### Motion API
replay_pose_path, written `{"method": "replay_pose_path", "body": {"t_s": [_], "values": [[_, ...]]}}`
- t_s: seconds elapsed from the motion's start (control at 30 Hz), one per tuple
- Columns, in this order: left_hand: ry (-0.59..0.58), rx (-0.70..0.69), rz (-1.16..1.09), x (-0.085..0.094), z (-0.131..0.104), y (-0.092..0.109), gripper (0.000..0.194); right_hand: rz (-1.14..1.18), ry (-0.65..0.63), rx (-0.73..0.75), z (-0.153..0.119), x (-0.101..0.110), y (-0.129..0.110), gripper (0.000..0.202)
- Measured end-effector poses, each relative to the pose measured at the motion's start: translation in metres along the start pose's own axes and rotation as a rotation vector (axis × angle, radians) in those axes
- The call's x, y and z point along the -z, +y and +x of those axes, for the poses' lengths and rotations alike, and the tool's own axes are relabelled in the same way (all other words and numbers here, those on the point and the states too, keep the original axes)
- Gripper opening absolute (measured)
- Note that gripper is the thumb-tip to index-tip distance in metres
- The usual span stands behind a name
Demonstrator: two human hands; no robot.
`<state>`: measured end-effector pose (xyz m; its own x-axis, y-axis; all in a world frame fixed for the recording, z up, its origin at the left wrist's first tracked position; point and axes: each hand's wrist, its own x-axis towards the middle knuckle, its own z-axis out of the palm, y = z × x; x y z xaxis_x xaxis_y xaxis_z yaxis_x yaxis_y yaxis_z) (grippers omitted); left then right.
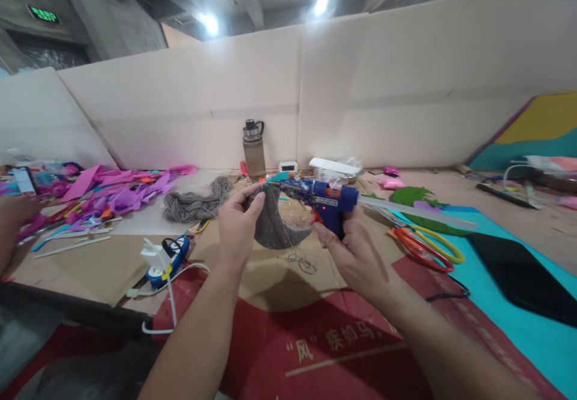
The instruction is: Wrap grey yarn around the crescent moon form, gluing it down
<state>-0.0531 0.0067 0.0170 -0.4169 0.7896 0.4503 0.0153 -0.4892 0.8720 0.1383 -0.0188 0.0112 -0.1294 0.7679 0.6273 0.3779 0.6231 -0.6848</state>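
Note:
My left hand point(240, 223) pinches a grey crescent-shaped piece point(278, 229) near its upper end, thumb in front. Its surface looks fuzzy, like yarn or felt, and the pointed lower tip aims right. In my right hand point(345, 244) is a blue hot glue gun point(331, 205), gripped by its handle, with a small red light on its side. A long translucent glue stick point(419, 212) juts from its back. The gun's nozzle points left at the crescent's top edge; whether it touches cannot be made out. Tangled thin strands point(300, 260) lie on the brown board beneath.
Grey yarn point(196, 203) and pink and purple scraps point(130, 190) lie left, near another person's hand point(18, 211). A power strip point(167, 262) holds a white plug. A bottle point(253, 151) stands behind. Right are red and yellow scissors point(424, 248) and a black phone-like slab point(523, 277).

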Motion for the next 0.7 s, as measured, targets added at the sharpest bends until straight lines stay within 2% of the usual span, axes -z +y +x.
{"method": "replay_pose_path", "body": {"t_s": [0.27, 0.57, 0.7], "values": [[-0.009, -0.001, -0.005, 0.0013, 0.0006, -0.0008, 0.026, -0.026, -0.01, -0.042, -0.0005, 0.0004, 0.0016, 0.029], [-0.016, 0.013, -0.019, 0.0023, 0.0006, -0.001, 0.027, -0.022, -0.004, -0.023, -0.0006, 0.0013, 0.003, 0.02], [-0.018, 0.017, -0.026, 0.0019, 0.0006, -0.0001, 0.027, -0.028, 0.018, -0.004, -0.001, 0.001, 0.0027, 0.023]]}}
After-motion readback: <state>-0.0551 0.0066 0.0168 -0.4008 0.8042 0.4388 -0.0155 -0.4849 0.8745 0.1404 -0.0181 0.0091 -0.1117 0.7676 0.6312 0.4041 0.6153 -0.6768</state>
